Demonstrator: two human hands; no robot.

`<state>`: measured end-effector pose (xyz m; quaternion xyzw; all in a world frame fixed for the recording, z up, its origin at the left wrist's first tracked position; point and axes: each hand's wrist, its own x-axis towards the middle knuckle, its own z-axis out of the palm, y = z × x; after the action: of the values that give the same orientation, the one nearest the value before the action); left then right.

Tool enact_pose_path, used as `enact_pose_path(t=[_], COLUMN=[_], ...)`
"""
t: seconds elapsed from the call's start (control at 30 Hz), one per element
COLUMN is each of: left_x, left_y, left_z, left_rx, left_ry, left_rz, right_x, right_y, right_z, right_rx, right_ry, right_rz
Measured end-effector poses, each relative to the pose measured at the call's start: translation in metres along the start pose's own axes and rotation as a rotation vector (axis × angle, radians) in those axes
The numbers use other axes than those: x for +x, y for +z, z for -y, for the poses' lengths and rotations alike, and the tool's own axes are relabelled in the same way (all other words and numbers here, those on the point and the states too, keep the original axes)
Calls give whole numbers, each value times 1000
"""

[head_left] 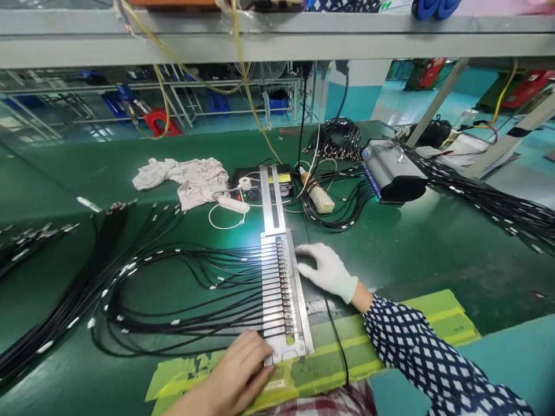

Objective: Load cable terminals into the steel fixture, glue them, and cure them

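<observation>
A flat metal fixture (pixel 300 289) lies on the bench in front of me, with a row of black cables (pixel 195 323) set side by side in its slots. Their small metal connectors line up along its middle. My bare left hand (pixel 240 370) has its thumb and fingers closed at the near left corner of the fixture. My right hand (pixel 327 268), in a white glove, rests by the fixture's far right edge, fingers stretched and thumb apart, holding nothing visible. A slotted metal arm (pixel 273 202) runs from the fixture's far end toward a black box (pixel 247 184).
Cable bundles lie at left (pixel 87 289) and far right (pixel 498 202). Behind stand a crumpled cloth (pixel 195 179), a wrapped bottle (pixel 319 196), a grey device (pixel 394 167) and coiled cables (pixel 336 136). Yellow-green tape (pixel 433 312) covers the near edge; a shelf (pixel 277 43) spans above.
</observation>
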<state>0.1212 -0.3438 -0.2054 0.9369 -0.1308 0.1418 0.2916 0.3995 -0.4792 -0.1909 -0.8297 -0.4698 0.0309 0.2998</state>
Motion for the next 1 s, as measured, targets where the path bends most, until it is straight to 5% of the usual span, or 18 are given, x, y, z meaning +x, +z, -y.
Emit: enact_pose_path(t=[0.2,0.4,0.6,0.77,0.87,1.0], left_x=[34,138,281,383,392,320], left_y=[-23,-44,-2,29,35,33], left_z=[-1,32,92,123,116,78], left_rx=[101,162,-80,-57,-57,-100], left_ry=[133,240,-355,-632,-689,-521], left_rz=[-26,-108,57,28,15,3], right_x=[87,100,55,23,21,26], right_y=[-11,-44,-107,-99,-87,-84], right_z=[-38,-78,-159,-206,-223,-235], right_rx=[-78,219,704,1030,1153,1193], right_ry=[226,336,485,559,581,631], right_rz=[-254,-513,-1056,-1307,-1381,-1471])
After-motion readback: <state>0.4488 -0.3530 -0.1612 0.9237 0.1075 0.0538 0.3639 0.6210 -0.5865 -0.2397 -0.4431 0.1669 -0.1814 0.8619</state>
